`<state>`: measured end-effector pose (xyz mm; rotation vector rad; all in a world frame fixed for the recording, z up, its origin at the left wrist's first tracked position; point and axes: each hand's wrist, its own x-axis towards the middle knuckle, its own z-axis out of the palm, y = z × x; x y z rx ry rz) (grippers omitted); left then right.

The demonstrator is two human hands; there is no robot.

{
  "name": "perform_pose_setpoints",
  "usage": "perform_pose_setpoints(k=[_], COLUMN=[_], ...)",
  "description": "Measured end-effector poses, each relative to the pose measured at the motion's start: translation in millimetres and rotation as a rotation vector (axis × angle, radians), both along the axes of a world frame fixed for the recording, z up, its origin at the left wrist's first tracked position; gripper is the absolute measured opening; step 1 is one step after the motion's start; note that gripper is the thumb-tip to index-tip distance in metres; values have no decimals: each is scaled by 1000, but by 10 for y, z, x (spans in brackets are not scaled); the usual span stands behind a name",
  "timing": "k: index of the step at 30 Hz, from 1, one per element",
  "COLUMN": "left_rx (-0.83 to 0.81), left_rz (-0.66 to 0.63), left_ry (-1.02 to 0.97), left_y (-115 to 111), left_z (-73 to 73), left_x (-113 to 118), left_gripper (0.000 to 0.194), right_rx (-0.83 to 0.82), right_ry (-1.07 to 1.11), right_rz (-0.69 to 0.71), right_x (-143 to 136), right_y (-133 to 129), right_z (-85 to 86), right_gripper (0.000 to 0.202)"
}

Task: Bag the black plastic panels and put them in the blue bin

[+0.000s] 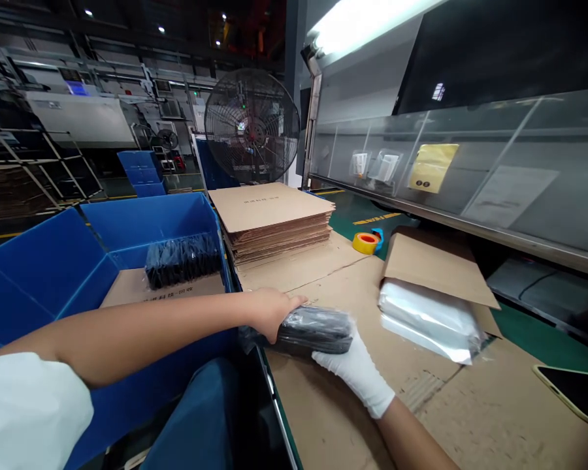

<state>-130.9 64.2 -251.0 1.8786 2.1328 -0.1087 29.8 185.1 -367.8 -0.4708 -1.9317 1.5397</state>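
Grasps, with bare fingers, the left end of a film-wrapped bundle (318,329) of dark pieces in the left hand (273,312); clasps its right end from below and the near side in the white-gloved right hand (355,372). Holds it just inside the left edge of the cardboard-covered workbench (323,431), with the long axis running crosswise, one end toward that edge, the other toward the middle of the worktop. Stands beyond, at the far left corner of the workbench: a stack of flat cardboard (274,205), printed on top with a line of dark characters too slanted to read surely. Sits alongside the left edge: a blue bin (34,267), containing printed cardboard (122,287), legible in part as "科技-回收", and, lying on this toward the far right corner, a row of dark wrapped pieces (182,261). Lies near the far edge of the workbench: a yellow tape roll (365,243); to its right, an open carton (436,267), with silvery plastic bags (428,320) jutting from its near mouth. Rests farther right, along the edge: a phone (578,391). Hangs behind, in clear pockets: a yellow packet (434,168) bearing two dark round marks, and white-labelled packets (385,166), too small to read.
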Motion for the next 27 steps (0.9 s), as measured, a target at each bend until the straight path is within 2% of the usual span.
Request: perform_pose_setpoints(k=[4,8,10,13,16,19,21,23,25,27], left_rx=[-81,-113,-144,-222,-226,-141,-8,184,372,524], left_rz=[3,51,127,338,465,472,451,535,640,774], left_ry=[-118,-378,-571,-880,-1037,-1315,-1576,-1685,-1665,-1606], left_y=[181,302,277,157,-59,-473,-903,-1437,-2013,-2552], left_z=[38,19,-31,-158,-362,-653,-855,-994,-1011,-886], left_x=[-223,-543,-676,-806,-813,-726,-689,-728,-873,-1127], left_gripper=[94,74,67,58,50,47,50,52,52,54], right_rx=[-37,-61,-75,-123,-188,-241,-219,-135,-5,147], right_ry=[-40,-85,-105,-112,-81,-63,-84,-132,-196,-286], right_rz=[-4,15,18,35,66,81,79,58,45,69], right_x=[43,104,112,109,115,145,178,208,202,118], right_y=[39,57,45,30,43,53,35,-6,-70,-168], right_z=[-34,-27,-20,-42,-110,-180,-210,-235,-261,-274], right_gripper=[85,97,100,105,107,108,105,98,93,89])
